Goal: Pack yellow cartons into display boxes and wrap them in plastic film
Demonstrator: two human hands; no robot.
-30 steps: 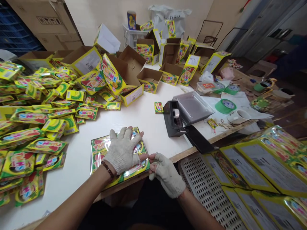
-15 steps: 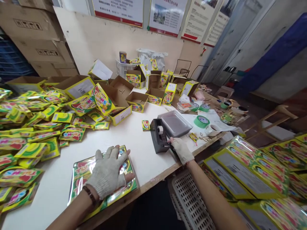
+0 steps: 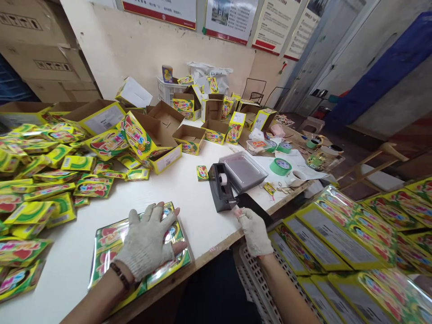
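Observation:
My left hand [image 3: 146, 240], in a white knit glove, lies flat with fingers spread on a plastic-wrapped bundle of yellow-green packets [image 3: 108, 252] near the table's front edge. My right hand [image 3: 252, 228], also gloved, is at the front of the black tape dispenser [image 3: 221, 191]. Its fingertips are pinched on a short strip of clear tape [image 3: 236, 209] drawn from the dispenser. The white tape roll [image 3: 223, 178] sits on top of the dispenser.
Loose yellow packets [image 3: 40, 180] are heaped on the left of the white table [image 3: 199, 216]. Open printed cartons [image 3: 158, 135] stand at the back. A grey tray [image 3: 243, 168], a green tape roll [image 3: 281, 166] and a mug [image 3: 297, 178] lie right. Wrapped bundles [image 3: 340, 238] are stacked at right.
My right hand left the bundle's corner, reached the tape dispenser, and now has drawn back toward me with a strip of tape. My left hand stayed flat on the bundle.

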